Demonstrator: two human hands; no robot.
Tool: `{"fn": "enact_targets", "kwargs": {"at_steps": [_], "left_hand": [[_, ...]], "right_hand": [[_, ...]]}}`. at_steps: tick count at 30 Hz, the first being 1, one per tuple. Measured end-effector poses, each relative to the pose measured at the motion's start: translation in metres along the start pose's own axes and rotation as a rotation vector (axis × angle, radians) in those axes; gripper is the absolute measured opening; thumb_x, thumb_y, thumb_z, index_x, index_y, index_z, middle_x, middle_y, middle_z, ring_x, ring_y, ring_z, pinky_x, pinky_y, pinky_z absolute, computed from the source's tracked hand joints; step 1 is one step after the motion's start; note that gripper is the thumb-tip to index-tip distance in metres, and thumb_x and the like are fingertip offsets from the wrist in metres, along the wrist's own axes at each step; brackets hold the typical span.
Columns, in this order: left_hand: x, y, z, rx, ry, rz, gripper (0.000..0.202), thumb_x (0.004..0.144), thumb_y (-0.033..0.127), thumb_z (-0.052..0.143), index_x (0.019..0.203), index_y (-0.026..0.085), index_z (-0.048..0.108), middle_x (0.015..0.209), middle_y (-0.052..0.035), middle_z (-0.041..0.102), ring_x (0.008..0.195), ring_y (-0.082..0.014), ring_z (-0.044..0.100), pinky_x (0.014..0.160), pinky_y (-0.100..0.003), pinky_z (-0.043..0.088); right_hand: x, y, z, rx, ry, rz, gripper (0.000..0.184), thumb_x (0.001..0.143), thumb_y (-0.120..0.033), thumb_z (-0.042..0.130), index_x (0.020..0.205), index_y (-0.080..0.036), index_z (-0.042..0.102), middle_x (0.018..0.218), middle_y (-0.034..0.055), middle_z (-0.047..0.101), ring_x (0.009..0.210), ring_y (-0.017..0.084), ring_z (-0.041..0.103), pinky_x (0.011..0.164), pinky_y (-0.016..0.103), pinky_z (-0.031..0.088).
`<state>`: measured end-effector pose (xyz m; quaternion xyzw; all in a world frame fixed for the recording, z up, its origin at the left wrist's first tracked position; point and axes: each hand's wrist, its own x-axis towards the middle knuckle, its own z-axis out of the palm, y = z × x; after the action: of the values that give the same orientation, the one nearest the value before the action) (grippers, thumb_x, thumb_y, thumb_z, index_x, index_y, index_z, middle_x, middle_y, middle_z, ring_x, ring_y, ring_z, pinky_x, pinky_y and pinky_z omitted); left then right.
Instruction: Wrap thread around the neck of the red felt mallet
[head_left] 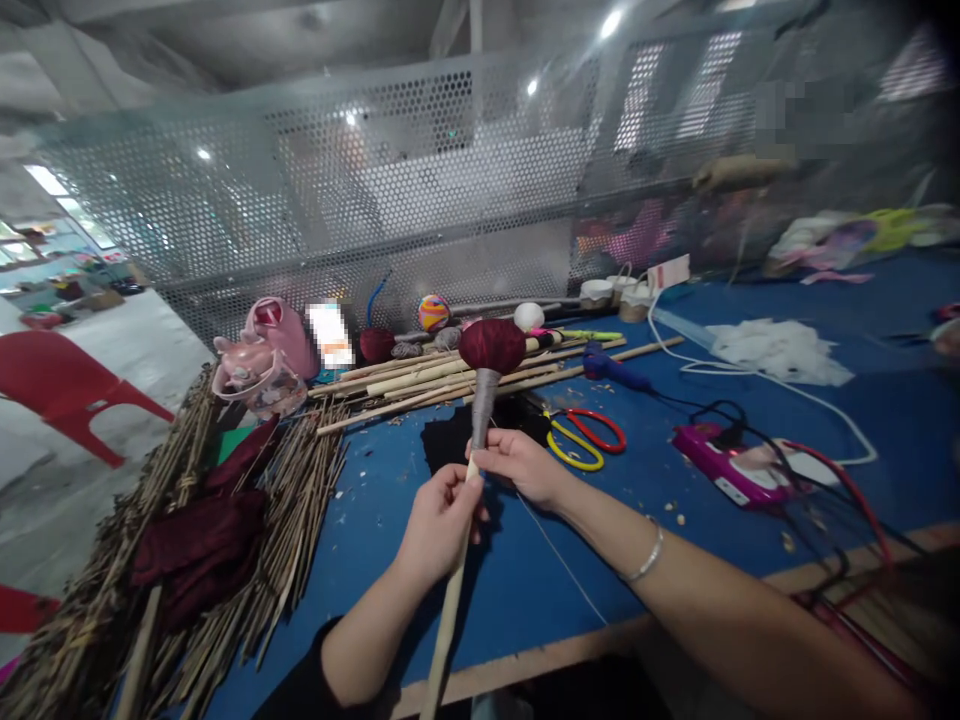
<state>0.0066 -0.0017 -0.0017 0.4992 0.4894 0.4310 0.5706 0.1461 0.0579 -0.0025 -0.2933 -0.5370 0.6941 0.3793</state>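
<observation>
The left hand [439, 520] is gripping the stick [450, 620], fingers curled shut, steadying it upright over the table [517, 600] with its red ball [492, 346] topmost; the right hand [521, 465] is pinching the stick under the grey wrap [482, 405], probably pinning the thread [562, 560]

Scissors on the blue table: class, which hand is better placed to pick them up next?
Probably the right hand: the scissors lie just to its right, and it only pinches the stick, while the left hand has a full grip on the shaft.
</observation>
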Motion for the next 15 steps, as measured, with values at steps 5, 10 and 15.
{"fn": "enact_targets", "kwargs": {"at_steps": [5, 10, 15], "left_hand": [[-0.002, 0.0, 0.001, 0.139, 0.156, 0.063, 0.034, 0.071, 0.048, 0.059, 0.071, 0.015, 0.05, 0.048, 0.0046, 0.051, 0.036, -0.0057, 0.044, 0.037, -0.016, 0.031], [-0.003, 0.009, 0.0, -0.108, -0.043, -0.019, 0.037, 0.076, 0.051, 0.051, 0.08, 0.014, 0.051, 0.052, 0.0012, 0.058, 0.031, -0.0057, 0.045, 0.033, -0.016, 0.03], [-0.003, 0.007, 0.006, -0.235, -0.086, -0.105, 0.036, 0.077, 0.05, 0.049, 0.086, 0.014, 0.048, 0.058, 0.0008, 0.058, 0.033, -0.0054, 0.045, 0.031, -0.015, 0.032]], "right_hand": [[0.002, -0.001, 0.001, -0.045, 0.026, 0.01, 0.03, 0.067, -0.037, 0.069, 0.077, -0.011, 0.057, 0.059, -0.0032, 0.051, 0.047, 0.004, 0.038, 0.043, 0.018, 0.024], [-0.003, -0.007, -0.002, -0.023, -0.064, 0.013, 0.031, 0.072, -0.039, 0.064, 0.085, -0.012, 0.057, 0.055, -0.0047, 0.05, 0.038, 0.002, 0.027, 0.038, 0.019, 0.015], [-0.004, -0.003, -0.001, -0.005, -0.049, -0.037, 0.027, 0.071, -0.036, 0.066, 0.078, -0.013, 0.055, 0.059, -0.0017, 0.055, 0.048, 0.006, 0.045, 0.047, 0.019, 0.033]]}}
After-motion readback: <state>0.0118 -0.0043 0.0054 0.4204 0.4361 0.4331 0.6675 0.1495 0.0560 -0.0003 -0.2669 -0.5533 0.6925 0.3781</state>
